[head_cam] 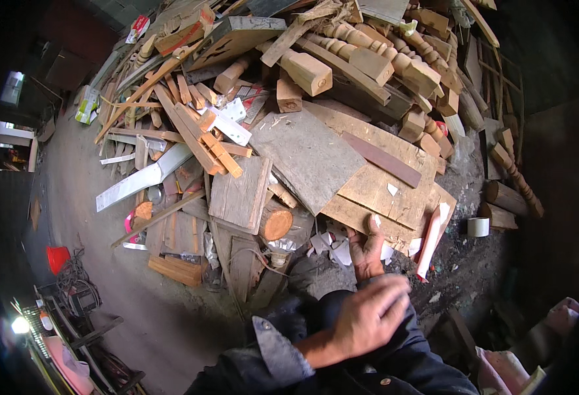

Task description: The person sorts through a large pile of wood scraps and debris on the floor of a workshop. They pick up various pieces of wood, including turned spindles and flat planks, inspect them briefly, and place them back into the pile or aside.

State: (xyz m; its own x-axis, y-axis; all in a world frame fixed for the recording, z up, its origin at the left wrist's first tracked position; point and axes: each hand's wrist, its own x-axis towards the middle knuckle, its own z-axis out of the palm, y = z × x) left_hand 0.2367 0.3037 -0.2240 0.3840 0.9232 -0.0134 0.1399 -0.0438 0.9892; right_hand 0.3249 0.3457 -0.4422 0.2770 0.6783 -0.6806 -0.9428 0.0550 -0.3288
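Note:
My right hand (368,247) grips the near edge of a thin wooden board (383,192), thumb on top and the fingers partly hidden beneath. My left hand (371,316) is over my right forearm, its fingers loosely curled and blurred. Its palm side is hidden, and I cannot tell whether it touches the sleeve. A grey sheet panel (309,153) lies across the left part of the board, and a narrow reddish-brown strip (383,158) rests on top. White torn scraps (336,249) lie below the board's near edge.
Turned wooden balusters (348,44) and offcuts are heaped beyond the board. A cut log (276,224) sits left of my hands. To the right are a white tape roll (478,227) and a pale rolled strip (430,242). A red bucket (58,259) stands at far left.

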